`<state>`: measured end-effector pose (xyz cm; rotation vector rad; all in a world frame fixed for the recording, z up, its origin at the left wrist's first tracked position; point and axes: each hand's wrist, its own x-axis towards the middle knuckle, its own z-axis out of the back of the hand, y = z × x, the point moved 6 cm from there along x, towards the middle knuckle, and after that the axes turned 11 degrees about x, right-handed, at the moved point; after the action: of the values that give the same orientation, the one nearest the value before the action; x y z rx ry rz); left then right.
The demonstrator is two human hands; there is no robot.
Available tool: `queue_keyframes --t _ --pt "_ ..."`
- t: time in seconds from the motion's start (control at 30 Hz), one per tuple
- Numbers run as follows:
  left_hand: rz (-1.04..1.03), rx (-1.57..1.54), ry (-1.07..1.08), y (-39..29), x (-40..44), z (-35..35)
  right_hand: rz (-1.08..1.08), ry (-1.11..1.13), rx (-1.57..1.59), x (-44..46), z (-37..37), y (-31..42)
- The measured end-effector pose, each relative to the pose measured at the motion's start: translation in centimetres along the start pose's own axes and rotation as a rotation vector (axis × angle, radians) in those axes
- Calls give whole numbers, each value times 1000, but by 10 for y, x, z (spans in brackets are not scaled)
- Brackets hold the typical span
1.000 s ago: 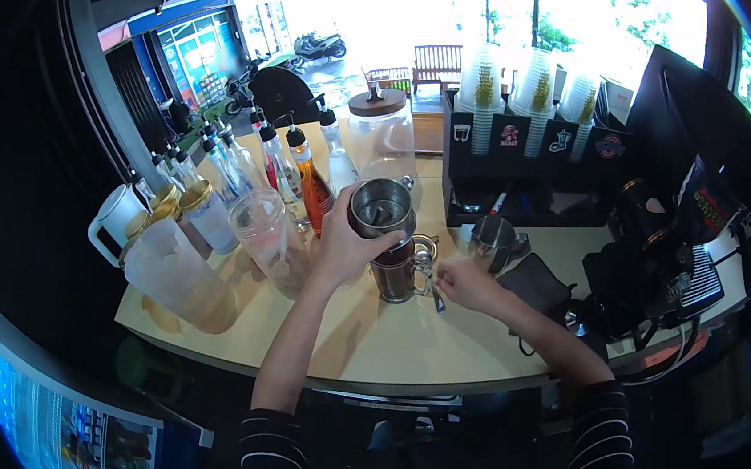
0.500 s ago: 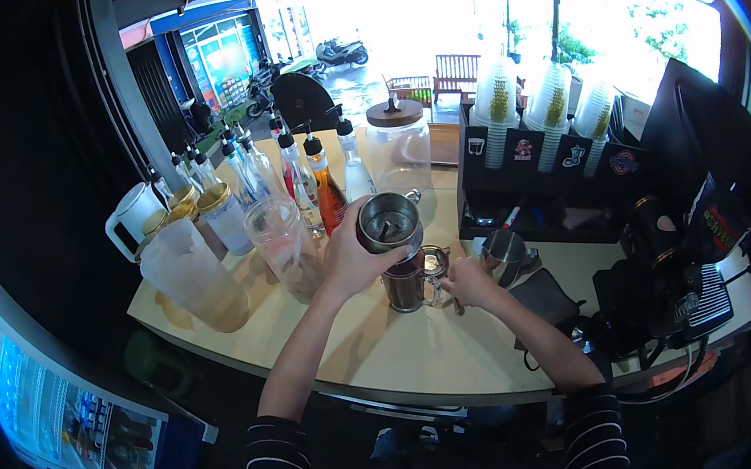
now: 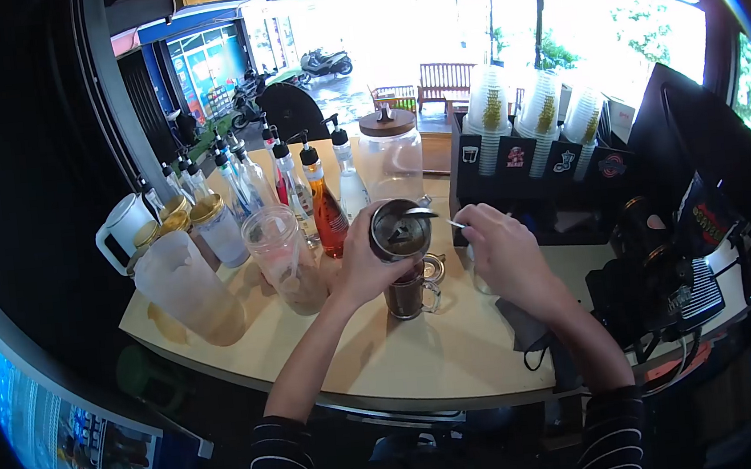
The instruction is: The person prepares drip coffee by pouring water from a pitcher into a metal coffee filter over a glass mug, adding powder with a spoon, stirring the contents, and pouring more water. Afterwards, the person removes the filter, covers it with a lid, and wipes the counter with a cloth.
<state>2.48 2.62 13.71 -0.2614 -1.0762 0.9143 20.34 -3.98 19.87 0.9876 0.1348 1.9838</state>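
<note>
My left hand is wrapped round a steel cup, held tilted so its opening faces me. Something dark shows inside the cup. In my right hand is a spoon, pinched by the handle, with its bowl over the cup's rim. Just below the cup, a glass mug with dark contents stands on the counter. Beside the mug lies a small round metal piece, partly hidden. The metal pitcher is mostly covered by my right hand.
Left of my hands stand a clear plastic jar, a frosted pitcher and several pump bottles. A lidded glass jar is behind. To the right are a black cup rack, a dark cloth and black equipment.
My right hand has risen from beside the glass mug, bringing the spoon over the steel cup. My left hand still holds the cup above the mug. The view has shifted slightly.
</note>
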Motion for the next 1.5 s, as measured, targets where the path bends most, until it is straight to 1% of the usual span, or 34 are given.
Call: queue_keyframes --t 0.03,0.07,0.1,0.13,0.17,0.2,0.23,0.3,0.33,0.4,0.43,0.53,0.57,0.6,0.67,0.7,0.73,0.8,0.83,0.9,0.97,1.0,1.07,1.13,1.27,1.3,1.37,1.4,1.47,1.5 --pt "8 34 27 -2 0 0 -3 -3 -1 3 -5 2" --pt "4 34 31 -1 1 -2 25 26 -121 7 -14 3" --pt "-53 -7 35 -1 1 -4 53 54 -240 11 -22 3" --pt "-111 -48 39 -2 1 -4 50 50 -242 15 -29 1" --pt "-208 2 27 -5 1 -2 149 12 -303 19 -33 5" --pt "-210 -1 28 -4 2 0 249 -24 -365 21 -36 11" --pt "-215 10 32 -4 2 1 248 -23 -368 22 -37 14" --pt "-218 19 34 0 6 5 292 90 -290 23 -45 22" --pt "-245 58 24 2 8 9 293 93 -292 26 -44 23" --pt "-271 93 17 2 9 13 324 123 -404 28 -44 23" --pt "-291 70 37 -1 9 13 340 55 -443 31 -39 26" --pt "-315 51 55 -2 12 13 360 40 -391 37 -37 27" --pt "-315 64 47 -1 13 15 393 88 -362 34 -40 32" --pt "-315 63 48 1 14 17 392 88 -363 35 -38 33" --pt "-315 92 88 5 15 17 424 208 -426 34 -42 35" --pt "-315 90 92 6 15 18 469 155 -486 35 -38 37" --pt "-311 90 106 8 15 19 463 157 -486 38 -36 35" --pt "-308 87 123 9 15 19 556 158 -470 38 -35 38" --pt "-301 58 139 10 15 19 563 190 -463 37 -38 37" --pt "-294 28 161 11 15 19 570 161 -472 38 -33 41" --pt "-204 -163 191 14 14 17 575 135 -482 38 -30 44" --pt "-203 -166 193 13 14 17 565 174 -456 37 -32 43" --pt "-284 -106 157 9 13 19 558 212 -429 37 -35 44" --pt "-294 -116 144 12 12 16 516 114 -483 38 -32 46" --pt "-285 -115 122 11 11 12 464 119 -458 35 -40 48" --pt "-286 -111 120 12 12 13 448 173 -455 34 -42 48" --pt "-380 -64 125 9 11 14 409 237 -510 36 -41 45" --pt "-379 -63 125 9 12 15 410 237 -508 37 -40 43" --pt "-359 -25 170 9 13 16 531 129 -512 39 -36 48" --pt "-360 -21 167 9 14 17 535 126 -511 39 -36 48"
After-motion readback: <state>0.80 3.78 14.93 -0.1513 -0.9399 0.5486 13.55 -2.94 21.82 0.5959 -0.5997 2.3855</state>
